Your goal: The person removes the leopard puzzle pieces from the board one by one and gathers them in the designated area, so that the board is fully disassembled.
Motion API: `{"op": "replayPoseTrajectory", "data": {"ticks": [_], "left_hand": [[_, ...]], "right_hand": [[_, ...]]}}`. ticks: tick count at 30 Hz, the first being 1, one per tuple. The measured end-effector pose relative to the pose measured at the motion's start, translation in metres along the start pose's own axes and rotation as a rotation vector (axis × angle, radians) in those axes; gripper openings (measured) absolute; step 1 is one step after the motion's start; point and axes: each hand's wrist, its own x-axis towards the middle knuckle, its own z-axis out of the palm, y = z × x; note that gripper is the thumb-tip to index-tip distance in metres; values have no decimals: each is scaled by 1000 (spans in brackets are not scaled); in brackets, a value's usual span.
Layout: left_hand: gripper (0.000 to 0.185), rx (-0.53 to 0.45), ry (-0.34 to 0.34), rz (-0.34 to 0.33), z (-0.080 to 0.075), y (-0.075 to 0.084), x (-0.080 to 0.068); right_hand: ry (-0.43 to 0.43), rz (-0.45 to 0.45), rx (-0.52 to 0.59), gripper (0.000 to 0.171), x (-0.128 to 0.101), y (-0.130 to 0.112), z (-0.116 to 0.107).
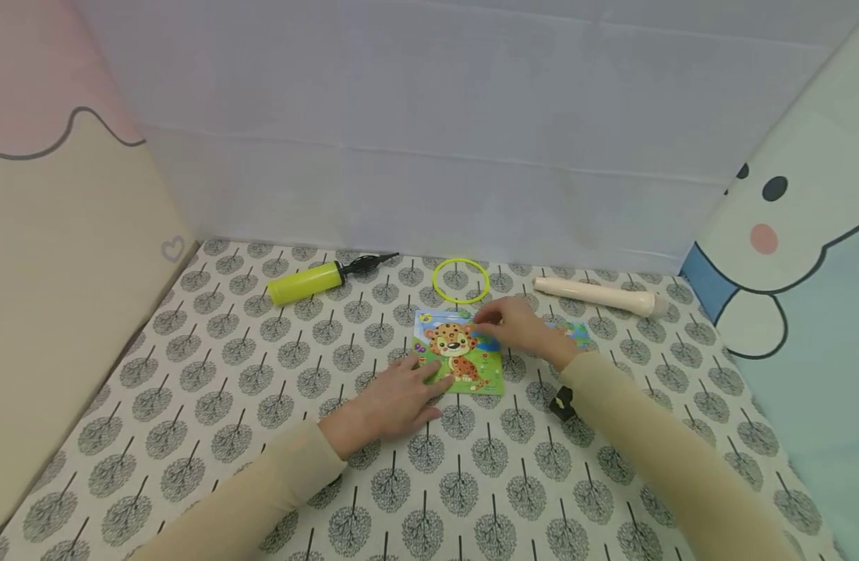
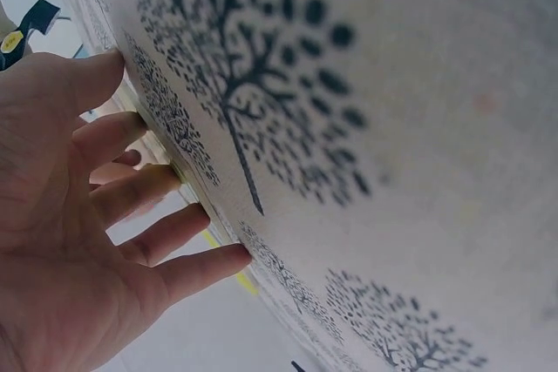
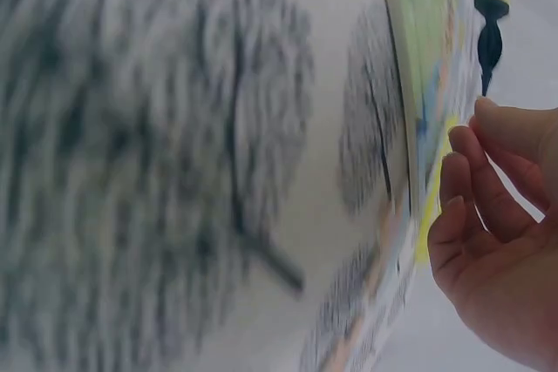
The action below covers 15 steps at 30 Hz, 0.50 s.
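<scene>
A square picture board (image 1: 464, 382) with a cartoon leopard on a green and blue ground lies flat on the patterned cloth. Across its lower left edge rests my left hand (image 1: 401, 399), fingers spread. The left wrist view shows this hand (image 2: 78, 206) with fingers mostly extended, their tips at the board's edge. My right hand (image 1: 517, 323) is over the board's upper right corner. In the right wrist view, thumb and index fingertip of that hand (image 3: 506, 189) meet and the other fingers curl; whether something thin is between them cannot be made out.
A second colourful picture piece (image 1: 578, 333) lies partly hidden under the right wrist. Behind the board is a yellow ring (image 1: 461, 302). A yellow hand pump (image 1: 306, 284) with a black nozzle lies back left, and a whitish tube (image 1: 591, 294) back right. Fabric walls (image 1: 429, 156) enclose the table.
</scene>
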Motion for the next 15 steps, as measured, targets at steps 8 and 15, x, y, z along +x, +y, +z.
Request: {"op": "replayPoseTrajectory", "data": {"ticks": [8,15], "left_hand": [[58,-11,-11,9,-2,1,0],[58,16,-13,11,-2,1,-1]], "right_hand": [[-48,-45,-18,21,18,-27,28],[-96,-14,-7,21,29,-41,36]]}}
